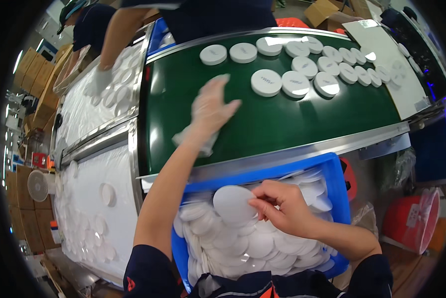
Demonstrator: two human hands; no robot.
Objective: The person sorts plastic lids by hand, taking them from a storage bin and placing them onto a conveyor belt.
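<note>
My left hand point(213, 107), in a thin clear glove, reaches over the green conveyor belt point(178, 79) with nothing in it and its fingers apart. Bare, my right hand point(285, 206) pinches a thin white disc point(233, 204) by its right edge, above the blue bin point(342, 198). Many similar white discs point(255, 243) lie heaped inside that bin. Round white lidded containers with small print on top, such as the nearest white container point(266, 82), sit in rough rows along the belt, to the right of my left hand.
A white plate point(389, 69) spans the belt's right end. At left, framed trays hold more white round pieces point(101, 226). A co-worker's gloved hand point(100, 82) is over the far left tray; another person stands behind the belt. A red bucket point(411, 218) stands at right.
</note>
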